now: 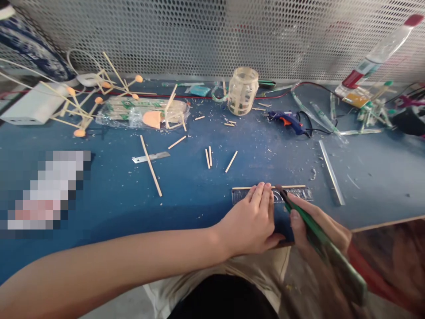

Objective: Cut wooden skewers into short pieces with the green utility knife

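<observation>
My left hand (254,210) lies with fingers stretched flat, pressing down a clear ruler (239,196) and a thin wooden stick (247,188) along its far edge. In my right hand (318,219) is a green utility knife (310,226), slanting down to the left. Its dark tip meets the stick just right of my left fingertips; motion blurs the knife's rear end. Beyond my hands lie short cut sticks (231,161) and a pair of stick pieces (208,157). Further left, a longer stick (151,166) crosses a loose metal blade (159,156).
At the back stand a see-through jar (243,91), a blue glue gun (290,122), a bag of sticks (133,108) and stick frames with orange balls (84,113). A bottle (375,57) leans at right. A clear rod (331,173) lies right of my hands. Perforated metal (182,35) backs the table.
</observation>
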Motion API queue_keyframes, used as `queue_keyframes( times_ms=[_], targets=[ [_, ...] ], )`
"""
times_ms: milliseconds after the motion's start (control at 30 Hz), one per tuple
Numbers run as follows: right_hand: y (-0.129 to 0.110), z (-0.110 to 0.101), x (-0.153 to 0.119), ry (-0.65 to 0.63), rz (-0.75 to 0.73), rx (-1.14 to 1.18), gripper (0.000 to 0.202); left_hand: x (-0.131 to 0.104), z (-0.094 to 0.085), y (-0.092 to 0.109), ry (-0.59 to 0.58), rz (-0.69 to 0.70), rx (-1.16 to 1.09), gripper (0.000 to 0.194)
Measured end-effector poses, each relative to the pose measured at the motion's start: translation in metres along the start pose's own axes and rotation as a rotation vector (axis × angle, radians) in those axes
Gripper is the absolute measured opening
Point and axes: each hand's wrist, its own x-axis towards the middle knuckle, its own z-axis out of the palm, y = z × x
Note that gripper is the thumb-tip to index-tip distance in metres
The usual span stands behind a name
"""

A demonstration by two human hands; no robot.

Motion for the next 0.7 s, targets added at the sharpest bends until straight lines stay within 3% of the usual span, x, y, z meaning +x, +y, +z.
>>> queue_keyframes(
  times_ms=[267, 700],
  targets=[
    [0.01, 0.007, 0.003, 0.077, -0.069, -0.071, 0.056, 0.001, -0.002, -0.002, -0.002, 0.006, -0.008, 0.083],
    [0.013, 0.005, -0.004, -0.068, -0.174, -0.175, 0.077, 0.001, 0.0, 0.001, 0.028, -0.026, 0.035, 0.08]
  ],
)
